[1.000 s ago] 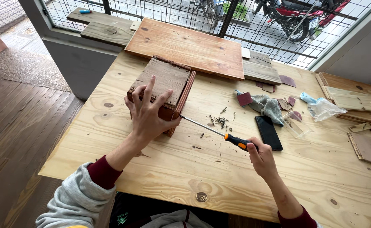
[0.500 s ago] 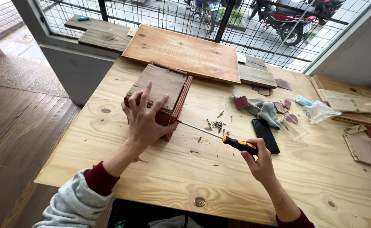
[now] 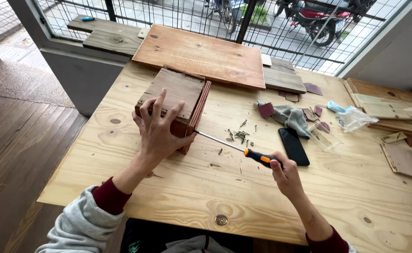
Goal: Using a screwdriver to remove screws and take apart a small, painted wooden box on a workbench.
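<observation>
Plywood worktable point(image 3: 177, 201), pale, knots in the top, set against a barred window.

On the top: wooden box point(image 3: 175, 100) near left-centre; large reddish board point(image 3: 201, 54) at the far edge, grey plank point(image 3: 283, 79) beside it. Loose screws point(image 3: 238, 136) scattered mid-table. Black phone point(image 3: 294, 146) flat, grey cloth point(image 3: 292, 117) just behind it, small dark red scraps point(image 3: 265, 110) around. Clear plastic bag point(image 3: 353, 119) further right. Thin wood panels point(image 3: 405, 161) stacked along the right edge.

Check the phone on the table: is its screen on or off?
Off. The phone lies flat on the table, its face plain black with no lit picture, just beyond the right hand holding the screwdriver.
</observation>
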